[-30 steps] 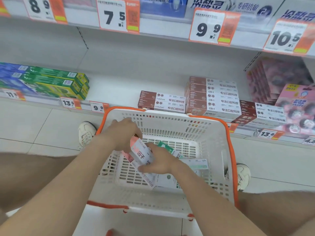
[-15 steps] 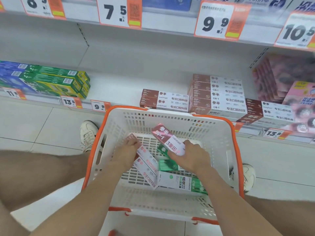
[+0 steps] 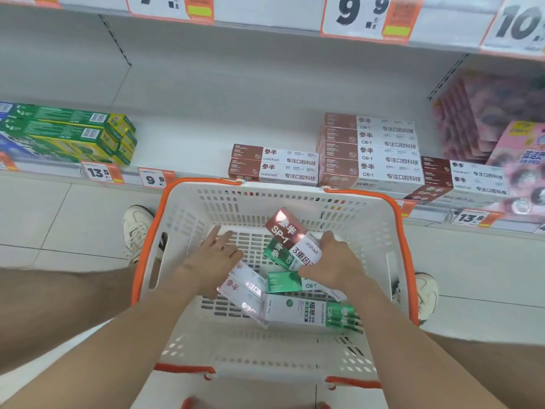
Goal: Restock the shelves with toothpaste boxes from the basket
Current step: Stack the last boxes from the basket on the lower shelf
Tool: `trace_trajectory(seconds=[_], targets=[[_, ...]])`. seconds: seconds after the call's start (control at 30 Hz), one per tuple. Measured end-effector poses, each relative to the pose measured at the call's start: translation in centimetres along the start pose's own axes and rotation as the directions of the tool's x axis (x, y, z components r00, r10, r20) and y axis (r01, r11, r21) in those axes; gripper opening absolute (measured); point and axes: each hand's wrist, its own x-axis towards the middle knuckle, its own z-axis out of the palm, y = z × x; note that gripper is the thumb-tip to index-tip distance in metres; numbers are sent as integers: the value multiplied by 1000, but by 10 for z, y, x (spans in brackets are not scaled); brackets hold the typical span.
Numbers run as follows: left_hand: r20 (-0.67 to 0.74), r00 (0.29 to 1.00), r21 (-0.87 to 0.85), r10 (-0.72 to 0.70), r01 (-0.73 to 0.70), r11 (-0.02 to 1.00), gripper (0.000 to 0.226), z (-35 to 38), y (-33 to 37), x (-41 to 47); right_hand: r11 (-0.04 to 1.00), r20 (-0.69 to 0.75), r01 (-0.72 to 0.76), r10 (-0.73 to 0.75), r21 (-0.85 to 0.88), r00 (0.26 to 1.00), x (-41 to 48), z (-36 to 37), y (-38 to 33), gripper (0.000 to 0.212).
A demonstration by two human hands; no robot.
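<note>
We find the right hand [image 3: 331,261] low inside the basket [image 3: 224,202], fingers curled round the near end of a red SP-1 toothpaste box [image 3: 284,228], which tilts up and away toward the far wall. A green box [image 3: 275,252] sits pressed beneath it and looks to be in the same grip, though we cannot be sure. The left hand [image 3: 212,256] hovers over the basket floor, fingers straight and spread, holding nothing. Loose on the floor lie a pink-and-white box [image 3: 240,292], a small green carton [image 3: 283,281] and a long white-and-green CB-1 box [image 3: 309,312]. We judge these cartons light, stiff along their length, thin-walled and glossy, so apt to slide on each other and dent at the corners. They are best taken across the long narrow sides near mid-length, thumb opposite fingers; an end grip may let a stacked pair fan apart. Red-and-white shelved boxes [image 3: 272,163] stand on the shelf [image 3: 182,143] just beyond the basket.
</note>
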Motion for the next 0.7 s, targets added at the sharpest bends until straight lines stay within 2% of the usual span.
trace_trajectory(seconds=[0.13, 0.23, 0.33, 0.43, 0.53, 0.6, 0.7], targets=[[88, 996, -48, 14, -9, 999, 102, -29, -4, -20, 998, 12, 42, -43, 52, 999, 0, -5, 3, 75], [167, 983, -196, -76, 109, 974, 77, -70, -8, -43, 986, 37, 95, -101, 138, 994, -5, -9, -5, 72], [315, 941, -379, -128, 248, 891, 55, -108, -14, -67, 960, 44, 154, -169, 234, 985, -13, -19, -20, 64], [482, 861, -431, -161, 393, 812, 63, -134, -33, -88, 933, 12, 202, -215, 300, 976, -27, -31, -39, 54], [544, 827, -494, -143, 454, 741, 74, -143, -58, -104, 891, 0, 234, -254, 389, 967, -40, -42, -56, 42], [529, 842, -595, -104, 455, 662, 77, -147, -69, -115, 863, -8, 246, -271, 442, 963, -48, -48, -66, 39], [491, 871, -795, -11, 454, 403, 71, -146, -74, -127, 815, -15, 236, -270, 530, 963, -60, -55, -76, 39]])
